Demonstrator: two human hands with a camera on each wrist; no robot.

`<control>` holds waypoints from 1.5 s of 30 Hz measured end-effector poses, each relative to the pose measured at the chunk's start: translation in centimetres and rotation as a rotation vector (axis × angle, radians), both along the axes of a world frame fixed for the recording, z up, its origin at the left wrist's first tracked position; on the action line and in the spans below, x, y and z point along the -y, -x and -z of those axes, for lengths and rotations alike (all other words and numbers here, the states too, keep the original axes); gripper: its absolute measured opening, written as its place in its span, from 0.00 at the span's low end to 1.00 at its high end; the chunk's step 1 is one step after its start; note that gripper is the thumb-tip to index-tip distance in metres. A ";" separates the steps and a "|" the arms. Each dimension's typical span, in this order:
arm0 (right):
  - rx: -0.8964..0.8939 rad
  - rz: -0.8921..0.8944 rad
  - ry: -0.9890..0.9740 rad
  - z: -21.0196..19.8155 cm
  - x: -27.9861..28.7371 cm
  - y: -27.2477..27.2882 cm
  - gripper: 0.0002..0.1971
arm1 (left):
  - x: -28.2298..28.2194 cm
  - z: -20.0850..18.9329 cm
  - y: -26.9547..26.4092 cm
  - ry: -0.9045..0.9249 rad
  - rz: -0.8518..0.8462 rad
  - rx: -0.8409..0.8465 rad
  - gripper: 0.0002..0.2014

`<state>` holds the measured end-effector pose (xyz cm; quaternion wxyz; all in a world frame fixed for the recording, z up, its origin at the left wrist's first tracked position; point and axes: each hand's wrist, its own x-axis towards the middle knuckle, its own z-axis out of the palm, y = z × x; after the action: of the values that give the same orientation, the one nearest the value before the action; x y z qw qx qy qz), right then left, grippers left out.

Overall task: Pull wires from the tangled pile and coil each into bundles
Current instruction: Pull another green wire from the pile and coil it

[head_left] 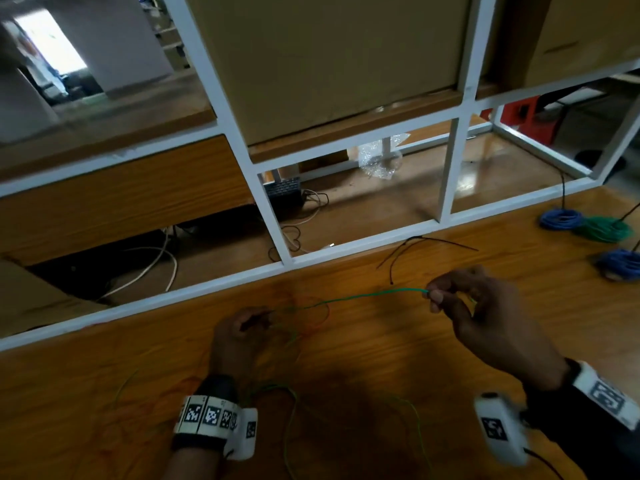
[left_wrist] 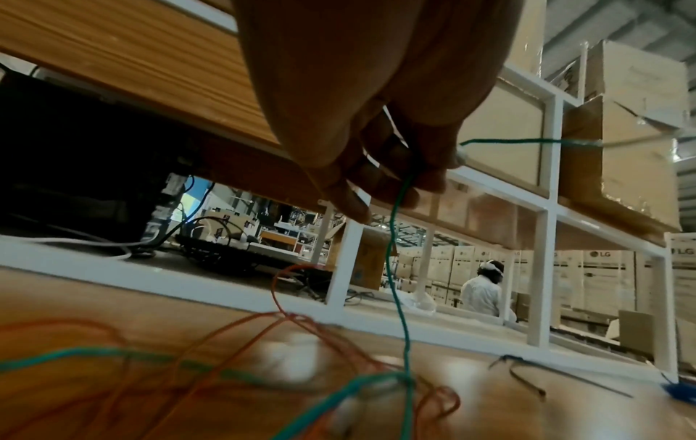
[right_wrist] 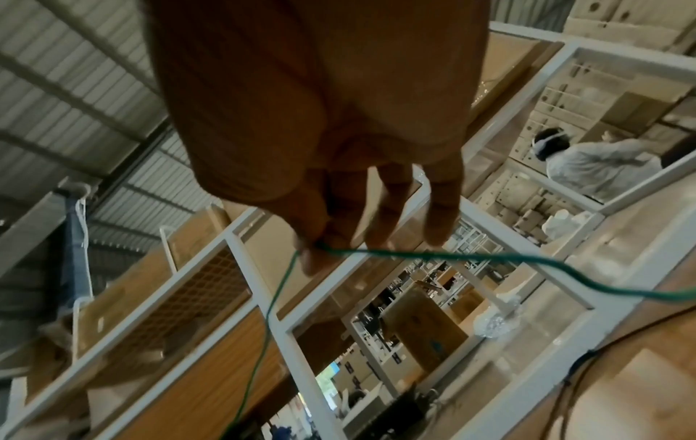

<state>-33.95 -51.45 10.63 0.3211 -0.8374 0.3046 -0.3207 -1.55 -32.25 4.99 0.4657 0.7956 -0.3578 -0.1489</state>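
Note:
A thin green wire (head_left: 360, 297) stretches taut between my two hands above the wooden table (head_left: 381, 358). My right hand (head_left: 437, 295) pinches it at the right between thumb and forefinger; in the right wrist view the green wire (right_wrist: 433, 256) leaves that pinch on both sides. My left hand (head_left: 259, 318) holds the wire lower left, fingers curled round it; the green wire (left_wrist: 397, 253) hangs from them. Below lie loose orange wires (left_wrist: 293, 324) and green wires (head_left: 287, 420), tangled on the table.
Coiled bundles lie at the table's right edge: blue (head_left: 561, 219), green (head_left: 604, 229) and another blue (head_left: 620, 264). Black cable ties (head_left: 412, 247) lie by the white frame (head_left: 284, 237) along the table's far edge. Another person (left_wrist: 484, 290) sits beyond it.

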 end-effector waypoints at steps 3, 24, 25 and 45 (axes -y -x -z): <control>-0.236 -0.028 -0.013 1.0 0.2 -0.5 0.09 | 1.4 -2.1 -0.2 0.053 -0.040 0.095 0.06; 0.084 -0.109 -0.087 -2.5 -4.8 -8.0 0.15 | -1.2 0.8 1.6 -0.077 0.206 0.046 0.11; 0.124 -0.065 -0.086 -3.6 -4.6 -7.5 0.17 | -2.3 1.5 1.1 -0.080 0.188 0.037 0.10; -0.349 -0.262 0.249 0.2 -10.0 -17.4 0.13 | -3.1 -0.9 -2.8 0.216 0.373 -0.019 0.04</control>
<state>-16.58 -41.47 10.47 0.1968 -0.9455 0.2027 -0.1619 1.23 -29.13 5.86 0.5158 0.6598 -0.5083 -0.2007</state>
